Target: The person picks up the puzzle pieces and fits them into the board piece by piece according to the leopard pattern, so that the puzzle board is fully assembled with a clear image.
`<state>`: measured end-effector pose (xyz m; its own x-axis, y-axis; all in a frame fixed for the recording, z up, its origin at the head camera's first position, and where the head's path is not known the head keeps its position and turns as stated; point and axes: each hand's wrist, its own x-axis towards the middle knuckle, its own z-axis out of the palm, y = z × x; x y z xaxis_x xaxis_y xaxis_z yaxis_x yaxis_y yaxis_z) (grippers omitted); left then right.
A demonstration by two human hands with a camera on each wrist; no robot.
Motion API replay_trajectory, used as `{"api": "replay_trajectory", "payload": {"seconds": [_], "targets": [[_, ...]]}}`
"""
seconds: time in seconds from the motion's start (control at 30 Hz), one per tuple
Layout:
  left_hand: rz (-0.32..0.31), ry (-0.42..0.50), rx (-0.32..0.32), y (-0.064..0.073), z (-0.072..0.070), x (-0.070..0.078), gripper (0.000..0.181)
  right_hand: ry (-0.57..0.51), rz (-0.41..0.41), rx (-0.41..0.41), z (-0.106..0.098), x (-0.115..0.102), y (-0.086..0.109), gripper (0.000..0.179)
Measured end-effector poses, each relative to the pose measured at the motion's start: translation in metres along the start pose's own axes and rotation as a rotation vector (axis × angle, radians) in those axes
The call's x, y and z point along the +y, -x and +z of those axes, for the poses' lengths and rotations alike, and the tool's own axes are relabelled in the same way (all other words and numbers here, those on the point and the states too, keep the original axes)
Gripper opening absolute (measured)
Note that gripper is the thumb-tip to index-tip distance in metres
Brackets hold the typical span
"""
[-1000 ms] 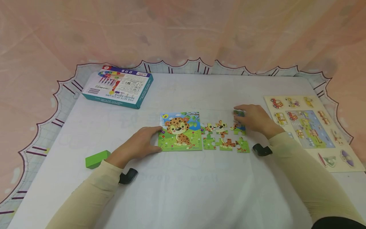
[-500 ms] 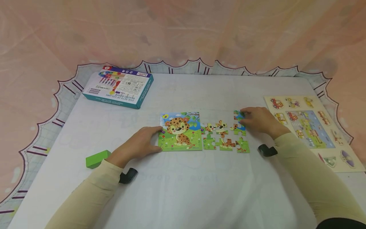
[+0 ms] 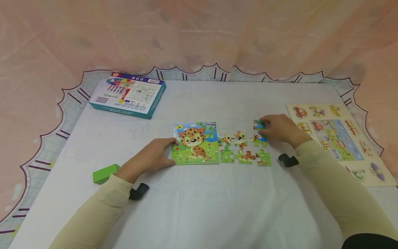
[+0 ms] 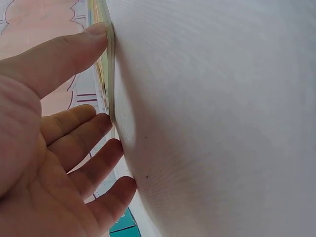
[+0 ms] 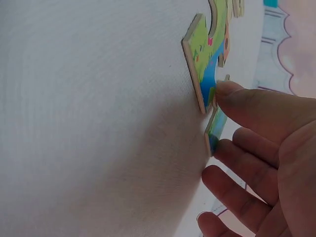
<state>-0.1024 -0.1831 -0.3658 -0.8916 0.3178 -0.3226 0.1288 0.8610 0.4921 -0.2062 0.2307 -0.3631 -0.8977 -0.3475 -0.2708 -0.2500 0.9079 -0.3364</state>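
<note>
Head view: left hand [image 3: 151,157] touches leopard board [image 3: 195,144] at left edge.

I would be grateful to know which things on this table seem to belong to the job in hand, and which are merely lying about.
Seemingly part of the job:
leopard picture board, touched by the left hand
leopard puzzle pieces, touched at upper right by the right hand

Apparently just lying about:
green block
teal-sided box
cream picture board

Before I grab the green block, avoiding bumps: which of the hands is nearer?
Left: the left hand is just right of the green block; the right hand is farther right, at the puzzle pieces.
</note>
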Motion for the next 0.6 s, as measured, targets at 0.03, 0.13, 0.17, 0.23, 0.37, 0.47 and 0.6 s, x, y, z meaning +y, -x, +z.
{"api": "replay_trajectory", "payload": {"seconds": [0.03, 0.13, 0.17, 0.23, 0.37, 0.47, 0.6], "targets": [[-0.001, -0.001, -0.001, 0.0001, -0.0001, 0.0001, 0.078, 0.001, 0.001, 0.001, -0.0001, -0.0007, -0.0004, 0.053], [-0.001, -0.002, 0.001, 0.0005, -0.0001, -0.0003, 0.078, -0.015, 0.013, 0.001, 0.0001, -0.0015, -0.0013, 0.053], [-0.001, 0.0, 0.001, 0.0007, -0.0003, -0.0005, 0.078, -0.022, 0.017, 0.001, 0.0004, -0.0015, -0.0017, 0.053], [0.001, 0.001, 0.003, 0.0011, -0.0008, -0.001, 0.078, -0.041, 0.025, 0.004, 0.0008, -0.0014, -0.0024, 0.055], [0.0, 0.006, 0.003, 0.0007, -0.0006, -0.0019, 0.079, -0.075, 0.027, 0.028, 0.0035, -0.0008, -0.0046, 0.058], [-0.003, 0.008, -0.001, 0.0004, 0.0003, -0.0018, 0.079, -0.098, 0.028, 0.037, 0.0058, -0.0004, -0.0063, 0.061], [0.003, 0.005, 0.004, 0.0008, 0.0009, -0.0015, 0.078, -0.122, 0.032, 0.04, 0.0068, -0.0014, -0.0066, 0.064]]}}
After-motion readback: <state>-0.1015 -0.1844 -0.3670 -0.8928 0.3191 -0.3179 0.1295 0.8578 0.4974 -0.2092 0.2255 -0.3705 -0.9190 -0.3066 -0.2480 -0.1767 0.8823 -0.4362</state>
